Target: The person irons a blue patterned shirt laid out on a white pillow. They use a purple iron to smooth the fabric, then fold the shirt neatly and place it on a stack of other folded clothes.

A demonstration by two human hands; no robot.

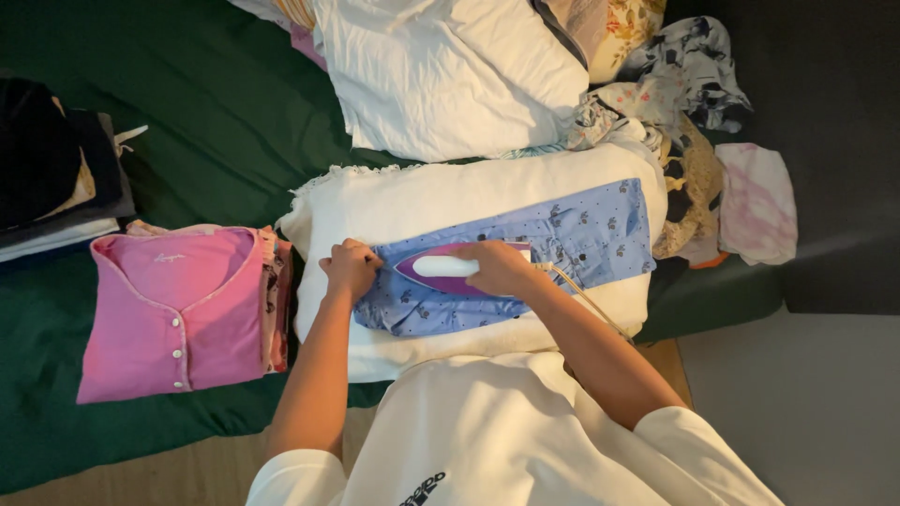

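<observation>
A blue patterned garment (581, 234) lies flat on a white towel (450, 192) spread over a green bed cover. My right hand (502, 267) grips the white handle of a purple iron (433, 267), which rests on the garment with its tip pointing left. My left hand (350, 267) presses down on the garment's left end, fingers bunched on the cloth just beside the iron's tip. The iron's cord (591, 305) trails back along my right forearm.
A folded pink buttoned top (173, 314) tops a stack at the left. Dark folded clothes (52, 169) lie at far left. A white pillow (450, 70) and a heap of crumpled clothes (694, 141) sit behind and to the right.
</observation>
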